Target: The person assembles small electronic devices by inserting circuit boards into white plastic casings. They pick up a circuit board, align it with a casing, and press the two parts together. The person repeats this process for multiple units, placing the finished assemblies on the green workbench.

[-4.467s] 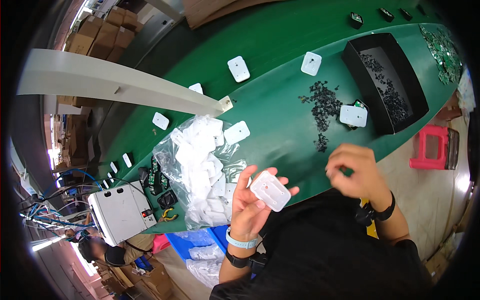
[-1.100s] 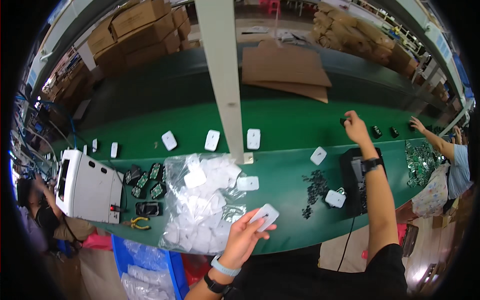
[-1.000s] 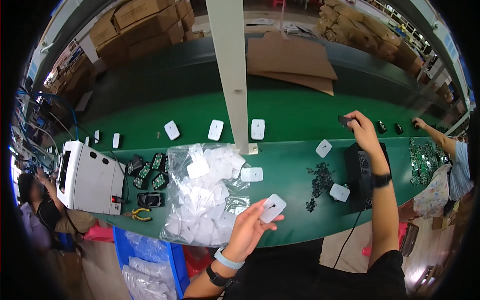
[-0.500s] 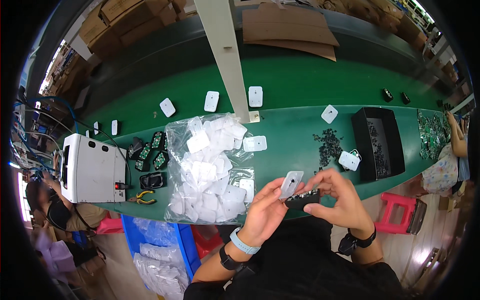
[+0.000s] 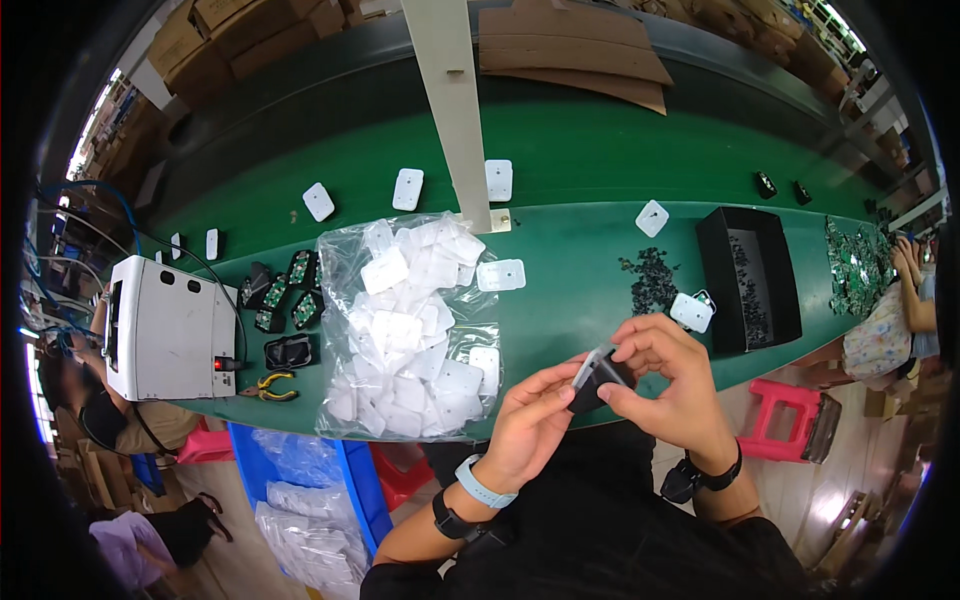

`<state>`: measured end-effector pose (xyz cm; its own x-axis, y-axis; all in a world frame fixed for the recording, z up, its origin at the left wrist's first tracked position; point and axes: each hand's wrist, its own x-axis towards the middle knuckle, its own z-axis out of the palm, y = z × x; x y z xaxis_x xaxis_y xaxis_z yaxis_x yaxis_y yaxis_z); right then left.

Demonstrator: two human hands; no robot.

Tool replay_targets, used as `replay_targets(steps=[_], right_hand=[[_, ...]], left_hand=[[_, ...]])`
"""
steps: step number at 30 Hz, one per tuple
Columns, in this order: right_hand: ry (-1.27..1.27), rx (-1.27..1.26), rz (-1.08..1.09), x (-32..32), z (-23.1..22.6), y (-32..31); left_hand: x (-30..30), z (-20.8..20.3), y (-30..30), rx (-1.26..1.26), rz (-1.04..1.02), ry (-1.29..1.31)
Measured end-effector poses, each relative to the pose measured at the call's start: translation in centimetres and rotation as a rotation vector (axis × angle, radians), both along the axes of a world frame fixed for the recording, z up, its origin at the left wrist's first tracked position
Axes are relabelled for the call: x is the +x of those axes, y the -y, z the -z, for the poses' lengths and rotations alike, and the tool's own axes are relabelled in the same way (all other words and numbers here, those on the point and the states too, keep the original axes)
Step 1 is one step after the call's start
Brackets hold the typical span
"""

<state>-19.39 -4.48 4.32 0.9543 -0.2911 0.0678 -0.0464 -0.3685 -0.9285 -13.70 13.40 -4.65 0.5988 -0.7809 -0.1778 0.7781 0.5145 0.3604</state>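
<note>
At the near table edge, my left hand (image 5: 527, 428) is closed on a white plastic cover (image 5: 592, 366), seen nearly edge-on. Its thumb also touches a small black plastic housing (image 5: 600, 387). My right hand (image 5: 672, 388) grips that housing between thumb and fingers. Cover and housing lie against each other, tilted; whether they are fastened I cannot tell. Beyond the right hand a white-covered unit (image 5: 692, 312) rests on the table beside a heap of small black parts (image 5: 653, 283). Left of my hands a clear plastic bag (image 5: 335, 330) carries a pile of white covers (image 5: 405, 335).
A black tray (image 5: 790, 290) of small parts stands right, before a pile of circuit boards (image 5: 852, 270). At left are a white machine (image 5: 170, 330), pliers (image 5: 270, 388) and black housings with green boards (image 5: 302, 268). A metal post (image 5: 450, 110) rises mid-table. Several white-covered units dot the green belt.
The white cover has come against the black housing, which has turned so its inner parts no longer show. Both hands have drawn together around them. The whole view has shifted slightly.
</note>
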Motion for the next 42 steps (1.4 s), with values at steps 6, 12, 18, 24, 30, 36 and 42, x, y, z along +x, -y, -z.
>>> replay_targets(steps=[6, 12, 18, 24, 30, 36, 42], right_hand=[[0.043, -0.088, 0.039, 0.1, 0.1, -0.3], [0.088, -0.141, 0.0, 0.1, 0.1, -0.2], [0.053, -0.009, -0.035, -0.3, 0.1, 0.1], [0.058, 0.115, -0.031, -0.7, 0.1, 0.1], [0.131, 0.271, 0.004, -1.0, 2.0, -0.3], [0.16, 0.595, 0.14, -0.6, 5.2, -1.5], [0.176, 0.668, 0.09, 0.7, 5.7, -2.8]], left_hand=[[-0.2, 0.4, 0.2, -0.014, -0.005, 0.019], [-0.1, -0.1, 0.2, 0.03, -0.031, 0.133], [0.0, 0.0, -0.4, 0.116, -0.108, 0.409], [0.5, -1.1, -0.9, 0.219, -0.101, 0.589], [0.8, -1.8, -0.7, 0.311, -0.147, 0.611], [1.3, -2.2, 0.2, 0.662, -0.431, 1.189], [1.5, -2.5, 0.4, 0.89, -0.677, 1.427]])
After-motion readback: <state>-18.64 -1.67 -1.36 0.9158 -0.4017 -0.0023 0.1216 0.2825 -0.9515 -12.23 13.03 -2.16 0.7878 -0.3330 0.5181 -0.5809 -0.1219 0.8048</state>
